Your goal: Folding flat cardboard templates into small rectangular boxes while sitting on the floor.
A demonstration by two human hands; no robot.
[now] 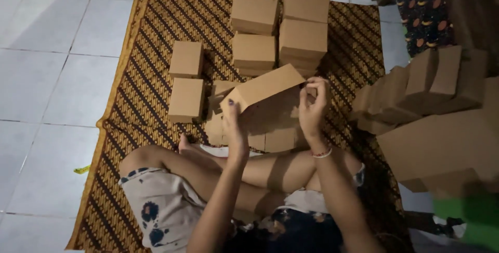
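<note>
Box (pixel 265 88) held above my lap over the mat (pixel 130 76): left hand (pixel 235 128) grips its near end, right hand (pixel 312 105) pinches a side flap. Six finished boxes (pixel 280 29) stand ahead; flat blanks (pixel 416 87) wait at right.

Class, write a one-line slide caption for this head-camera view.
Seated cross-legged on a patterned mat, left hand and right hand fold a cardboard box.

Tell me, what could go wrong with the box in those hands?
The box sits tilted between the left hand and the right hand, held only at its ends, so it might slip. Stacked boxes stand just behind it; a bump could topple them. The leaning pile on the right might slide too.
</note>
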